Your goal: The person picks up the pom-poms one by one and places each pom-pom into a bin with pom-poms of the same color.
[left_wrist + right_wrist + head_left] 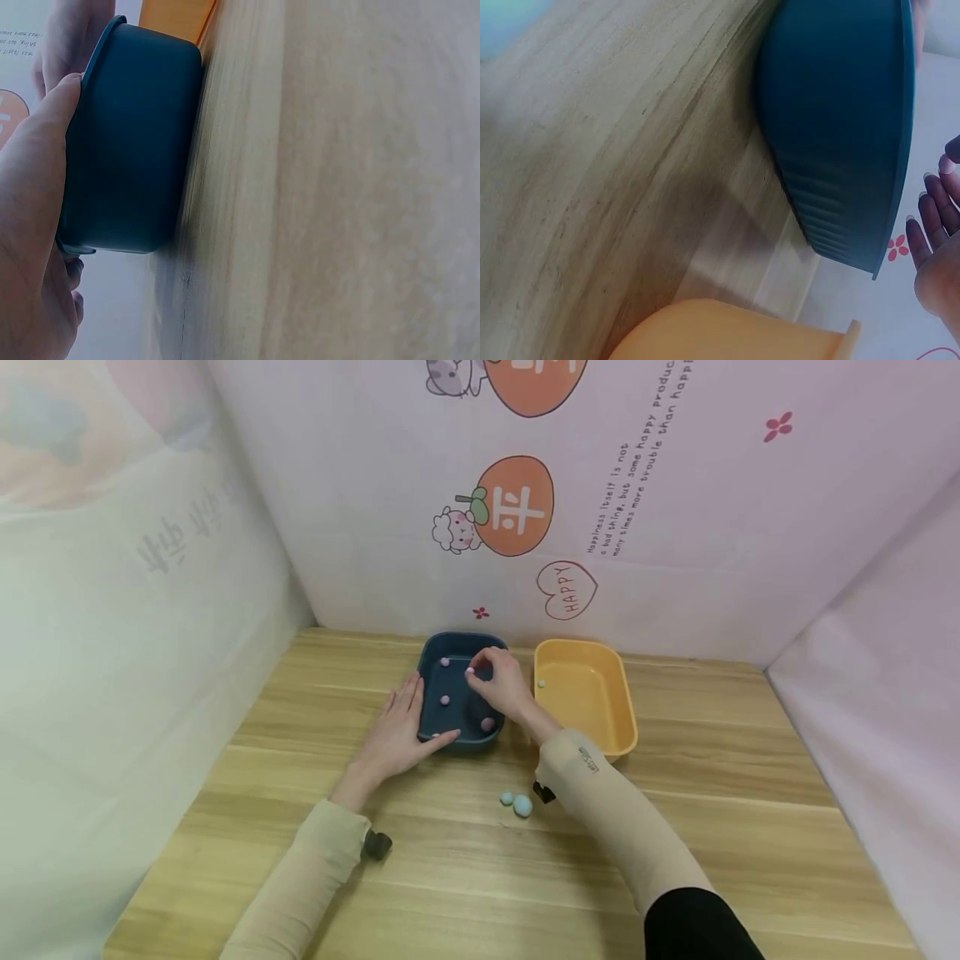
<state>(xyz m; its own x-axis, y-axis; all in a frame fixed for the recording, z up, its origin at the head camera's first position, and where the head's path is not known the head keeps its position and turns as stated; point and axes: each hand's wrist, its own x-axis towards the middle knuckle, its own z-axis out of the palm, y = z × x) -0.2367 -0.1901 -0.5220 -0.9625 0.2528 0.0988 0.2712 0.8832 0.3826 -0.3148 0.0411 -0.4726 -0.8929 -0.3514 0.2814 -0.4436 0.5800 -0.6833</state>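
Observation:
A dark blue plastic basin (pixel 465 747) stands on the table near the back wall, with several pink balls such as one (pixel 487 724) inside. My left hand (pixel 397 731) rests against its left side, fingers straight, thumb laid along the front rim. In the left wrist view the thumb (pixel 52 112) touches the rim. My right hand (pixel 504 681) is above the basin's right half, pinching a small pink ball (pixel 469 671) between thumb and index finger. In the right wrist view its other fingers (pixel 934 217) are loosely bent beyond the basin's rim.
Right of the blue basin, a yellow-orange basin (pixel 632 718) holds a small pale ball (pixel 542 683). Two light blue balls, one small (pixel 507 797) and one larger (pixel 522 806), lie on the wooden table (pixel 465 893) in front. A printed cloth wall (pixel 375 527) rises behind the basins.

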